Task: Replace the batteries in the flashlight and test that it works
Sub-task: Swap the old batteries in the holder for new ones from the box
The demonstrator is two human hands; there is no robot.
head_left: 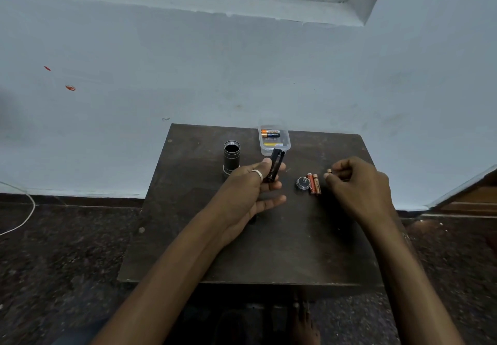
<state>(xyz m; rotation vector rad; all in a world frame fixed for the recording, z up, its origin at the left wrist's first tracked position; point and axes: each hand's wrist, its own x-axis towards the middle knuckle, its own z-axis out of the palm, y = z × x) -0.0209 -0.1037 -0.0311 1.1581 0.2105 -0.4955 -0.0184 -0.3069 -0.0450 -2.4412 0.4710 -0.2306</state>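
Observation:
My left hand holds a black battery holder upright between thumb and fingers, over the dark table. My right hand pinches a small copper-coloured battery at its fingertips. Two orange batteries lie on the table beside the round black tail cap, just left of my right hand. The black flashlight body stands on its head with its open end up, left of the holder.
A clear plastic box with new black-and-copper batteries sits at the table's far edge. Behind it is a pale blue wall. A white cable lies on the dark floor at left. A bare foot shows below the table's front edge.

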